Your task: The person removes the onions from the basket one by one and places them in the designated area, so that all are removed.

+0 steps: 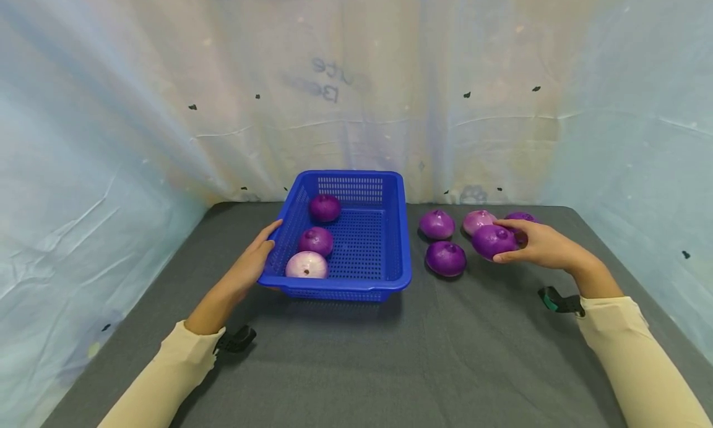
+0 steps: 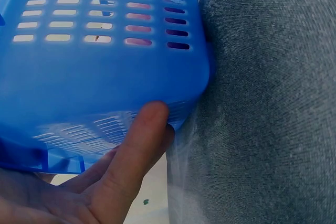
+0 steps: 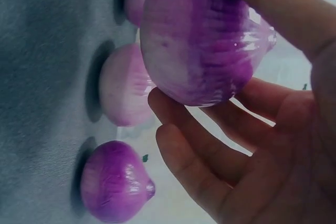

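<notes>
Left hand [image 1: 253, 262] rests flat-fingered on blue basket [image 1: 402, 230] near-left rim, right hand [image 1: 537, 245] grasps purple onion [image 1: 492, 240] amid loose ones, bare mat [image 1: 423, 354] nearside; backdrop lettering faint, unreadable.

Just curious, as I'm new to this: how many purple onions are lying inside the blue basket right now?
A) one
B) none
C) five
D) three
D: the head view shows three onions in the blue basket, one at the back, one in the middle and a paler one at the front.
</notes>
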The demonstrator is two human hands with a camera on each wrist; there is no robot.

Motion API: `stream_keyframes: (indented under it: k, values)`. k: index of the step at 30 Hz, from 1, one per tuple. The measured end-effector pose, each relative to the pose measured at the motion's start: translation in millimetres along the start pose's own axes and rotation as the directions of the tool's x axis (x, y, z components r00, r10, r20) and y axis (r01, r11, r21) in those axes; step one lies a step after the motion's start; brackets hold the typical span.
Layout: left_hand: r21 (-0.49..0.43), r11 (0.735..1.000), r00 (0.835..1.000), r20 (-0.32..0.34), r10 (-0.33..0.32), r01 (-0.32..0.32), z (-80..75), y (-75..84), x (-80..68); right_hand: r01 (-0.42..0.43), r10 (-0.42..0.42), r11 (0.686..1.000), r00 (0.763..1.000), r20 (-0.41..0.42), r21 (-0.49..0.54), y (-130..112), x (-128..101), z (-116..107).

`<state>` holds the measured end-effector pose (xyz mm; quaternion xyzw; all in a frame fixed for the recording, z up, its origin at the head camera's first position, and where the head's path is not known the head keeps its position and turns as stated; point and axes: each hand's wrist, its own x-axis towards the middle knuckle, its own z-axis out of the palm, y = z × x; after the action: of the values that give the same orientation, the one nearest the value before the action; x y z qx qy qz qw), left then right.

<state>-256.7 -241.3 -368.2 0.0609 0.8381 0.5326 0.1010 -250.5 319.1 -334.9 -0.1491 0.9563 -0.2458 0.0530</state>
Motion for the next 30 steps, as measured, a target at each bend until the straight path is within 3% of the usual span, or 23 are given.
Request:
stream_keyframes:
  k: [15, 30]
  values:
    - [-0.016, 1.000, 1.000, 0.003, -0.002, 0.002, -0.2, 0.5, 0.1, 0.021, -0.021, 0.999, 0.999, 0.034, -0.025, 18.7, 3.5, 9.9]
    - [-0.003, 1.000, 1.000, -0.001, -0.014, 0.014, 0.7, 0.8, -0.7, 0.012, -0.013, 1.000, 0.997, 0.081, 0.013, 32.7, 8.4, 21.1]
